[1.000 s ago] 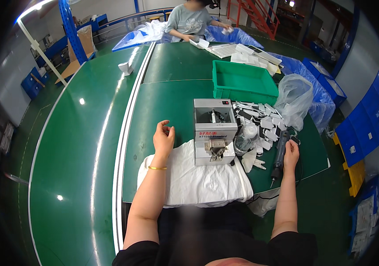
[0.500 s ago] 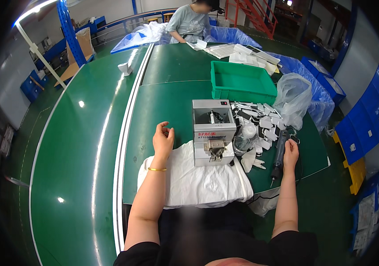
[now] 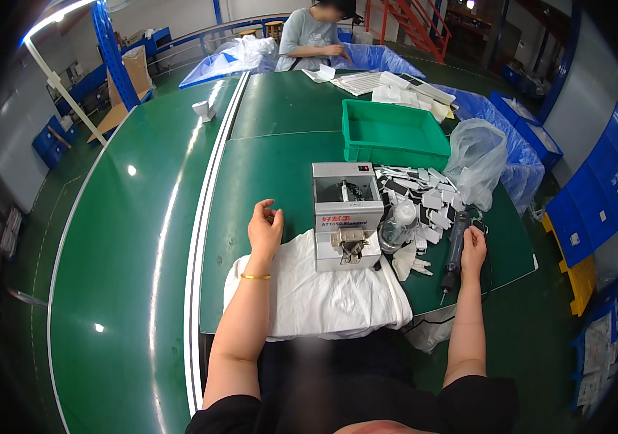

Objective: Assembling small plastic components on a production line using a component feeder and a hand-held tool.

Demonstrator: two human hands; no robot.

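Observation:
My left hand [image 3: 265, 228] rests on the green table left of a grey screw-feeder machine [image 3: 348, 217], its fingers loosely bent and slightly apart, holding nothing. At the right, my right hand [image 3: 474, 250] is closed against a dark electric screwdriver [image 3: 456, 249], whose bit points toward me. Its fingers are partly hidden behind the tool. Between the machine and the screwdriver stand a clear plastic bottle [image 3: 397, 235] and a pile of small white and black parts [image 3: 425, 199]. A white cloth [image 3: 331, 296] lies in front of the machine.
A green plastic bin [image 3: 399, 153] stands behind the machine, with a clear plastic bag [image 3: 479, 159] to its right. White trays and papers [image 3: 399, 90] lie at the far end, where another person [image 3: 312, 36] works. A conveyor belt [image 3: 128, 239] runs along the left.
My hands, the screwdriver and the machine keep their places. The person at the far end has raised a hand from the table and turned toward the blue-lined bin.

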